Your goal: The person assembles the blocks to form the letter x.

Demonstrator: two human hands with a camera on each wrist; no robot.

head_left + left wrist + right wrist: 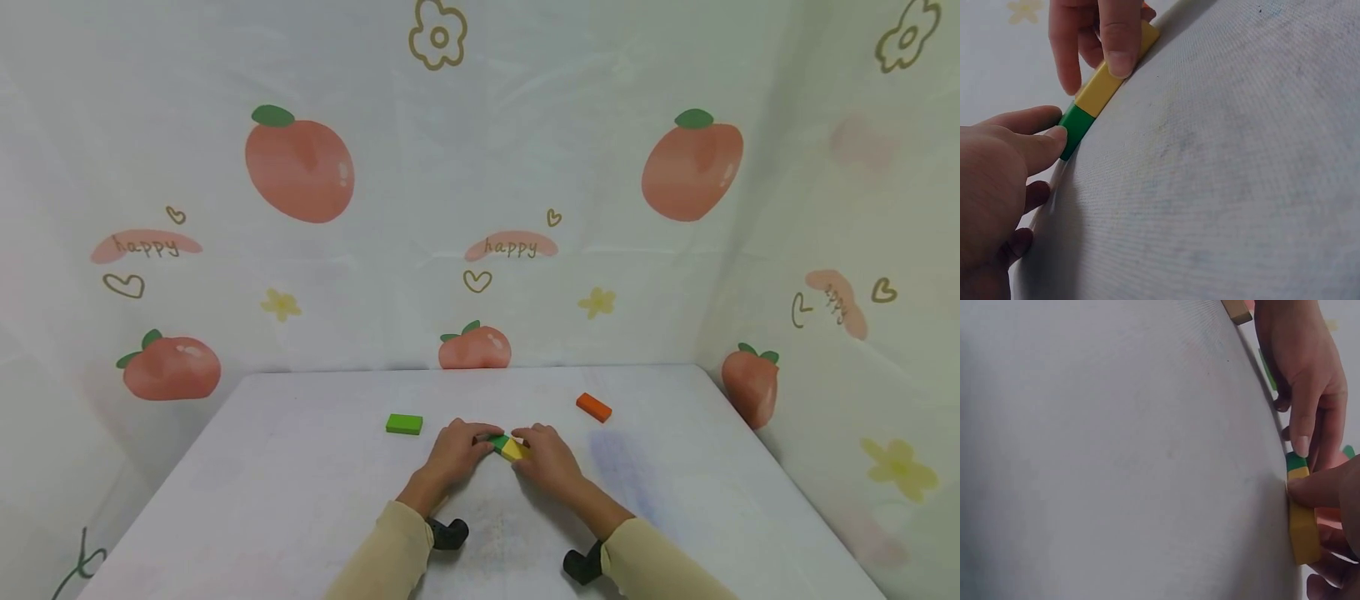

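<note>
A green block [1076,129] and a longer-looking yellow block [1102,90] lie end to end on the white tabletop, their ends touching. My left hand [454,452] pinches the green block between thumb and fingers. From the other side, my right hand [551,463] grips the yellow block, thumb on its near side and fingers around the far side. In the right wrist view the thumb lies across the yellow block [1303,531], while the left fingers hold the green block [1296,461] just beyond. Fingers hide part of both blocks.
A light green block [404,424] lies left of the hands, and an orange block [594,407] farther back on the right. A tan block [1237,310] shows at the right wrist view's top edge. A printed white curtain [570,167] hangs behind the table [300,467].
</note>
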